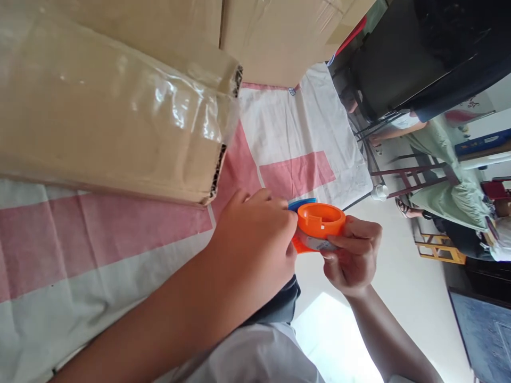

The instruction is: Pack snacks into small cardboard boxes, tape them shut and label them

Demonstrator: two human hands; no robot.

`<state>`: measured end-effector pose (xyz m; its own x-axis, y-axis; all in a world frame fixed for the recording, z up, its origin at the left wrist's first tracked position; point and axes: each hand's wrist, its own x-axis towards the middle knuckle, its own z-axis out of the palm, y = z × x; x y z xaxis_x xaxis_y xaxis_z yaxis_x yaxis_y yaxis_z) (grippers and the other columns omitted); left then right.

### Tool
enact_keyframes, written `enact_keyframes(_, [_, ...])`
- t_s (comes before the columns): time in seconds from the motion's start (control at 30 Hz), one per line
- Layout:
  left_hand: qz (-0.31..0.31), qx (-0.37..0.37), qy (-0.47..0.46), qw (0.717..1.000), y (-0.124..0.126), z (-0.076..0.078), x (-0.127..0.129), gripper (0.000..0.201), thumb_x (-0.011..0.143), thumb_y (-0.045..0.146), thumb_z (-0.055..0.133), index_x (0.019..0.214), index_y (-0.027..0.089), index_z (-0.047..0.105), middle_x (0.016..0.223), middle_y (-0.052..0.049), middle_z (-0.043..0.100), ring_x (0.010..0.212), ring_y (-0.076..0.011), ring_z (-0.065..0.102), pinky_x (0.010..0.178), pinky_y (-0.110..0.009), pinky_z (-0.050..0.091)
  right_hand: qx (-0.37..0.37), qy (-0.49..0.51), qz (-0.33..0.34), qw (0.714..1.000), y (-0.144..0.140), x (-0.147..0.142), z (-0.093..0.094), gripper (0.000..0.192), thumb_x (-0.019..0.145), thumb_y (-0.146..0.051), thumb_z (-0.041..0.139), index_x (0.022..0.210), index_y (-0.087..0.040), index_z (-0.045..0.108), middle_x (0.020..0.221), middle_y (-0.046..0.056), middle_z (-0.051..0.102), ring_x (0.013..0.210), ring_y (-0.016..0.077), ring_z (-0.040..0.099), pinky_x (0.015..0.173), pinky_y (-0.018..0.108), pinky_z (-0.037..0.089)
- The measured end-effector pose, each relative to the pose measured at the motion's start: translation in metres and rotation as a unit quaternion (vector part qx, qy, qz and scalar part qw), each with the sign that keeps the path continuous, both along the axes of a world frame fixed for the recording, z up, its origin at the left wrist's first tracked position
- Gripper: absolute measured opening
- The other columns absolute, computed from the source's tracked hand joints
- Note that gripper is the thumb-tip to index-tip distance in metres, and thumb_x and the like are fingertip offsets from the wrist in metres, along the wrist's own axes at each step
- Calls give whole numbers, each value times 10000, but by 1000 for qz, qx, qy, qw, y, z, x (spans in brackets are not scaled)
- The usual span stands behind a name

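An orange tape dispenser [320, 221] with a round hub and a blue edge is held between both hands, just off the right edge of the table. My right hand [353, 255] grips it from below and the right side, thumb across its front. My left hand [255, 244] closes on its left side, fingers curled over the blue part. A taped cardboard box [115, 114] with shiny clear tape along its flap lies on the table to the upper left of my hands.
The table carries a white and pink checked cloth [295, 138]. A second cardboard box [279, 37] stands behind the first. To the right, another person's legs [393, 133], chairs [423, 175] and a pale floor [403, 287] are visible.
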<state>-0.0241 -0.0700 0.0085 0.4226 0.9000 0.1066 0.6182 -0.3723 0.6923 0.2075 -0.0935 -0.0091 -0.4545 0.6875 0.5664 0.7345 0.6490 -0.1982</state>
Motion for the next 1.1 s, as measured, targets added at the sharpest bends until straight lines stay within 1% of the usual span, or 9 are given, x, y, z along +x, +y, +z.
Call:
enact_keyframes(0.07, [-12,19,42,999,3,4,8,252,724,107,722,580,218,547,666,-37,590,795,-264,614,759,-440,402,13,-6,-3,1000,-1,-2,-1,108,1002,-379,533,1054,-285,527,903,54,424,807,237,474,674,417,507])
enact_keyframes(0.13, [-19,28,78,996,5,7,15,277,730,130,740,555,211,541,674,-56,589,799,-281,610,738,-439,397,25,1,-6,1000,-2,-4,-4,105,1003,-381,533,1040,-283,524,893,55,421,803,238,479,675,417,501])
enact_keyframes(0.27, [-40,29,161,986,9,12,23,228,782,197,741,591,208,619,768,-71,654,865,-294,602,736,-445,405,18,31,-27,999,-4,-2,-10,103,1001,-388,532,1044,-296,516,903,60,421,824,251,494,695,437,493])
enact_keyframes(0.33, [-54,41,179,981,10,12,25,202,819,236,721,625,218,667,802,-72,679,904,-302,595,756,-456,416,9,56,-29,998,-4,0,-13,102,999,-381,540,1058,-300,521,916,65,427,844,258,492,702,441,487])
enact_keyframes(0.43, [-47,65,182,980,6,6,25,194,874,299,686,696,234,728,833,-71,697,946,-306,584,781,-458,424,10,73,-20,997,-4,3,-16,105,1009,-384,542,1079,-306,534,921,71,454,873,263,485,719,441,476])
enact_keyframes(0.57, [-20,74,187,979,-3,0,25,196,914,340,666,778,246,771,877,-62,708,920,-285,563,775,-441,415,31,67,0,997,-5,5,-21,105,1017,-374,552,1090,-299,548,904,66,479,856,253,490,760,446,459])
enact_keyframes(0.77, [-5,17,197,980,-8,5,26,193,934,326,648,822,268,794,913,-35,727,947,-273,550,771,-420,376,79,89,18,993,-4,5,-26,99,1029,-342,552,1067,-250,558,905,62,490,855,235,488,756,420,460])
enact_keyframes(0.83, [-2,9,199,980,-8,6,27,187,940,298,635,847,281,797,921,-22,731,955,-268,548,770,-416,358,79,91,25,992,-3,5,-27,104,1028,-338,556,1064,-241,564,909,66,494,857,235,494,756,422,460])
enact_keyframes(1.1, [33,-11,185,982,-8,5,33,199,909,295,633,761,278,764,870,-9,721,900,-253,538,753,-404,323,79,96,37,992,-1,9,-30,102,1023,-345,567,1069,-254,573,897,66,487,851,240,509,764,432,464])
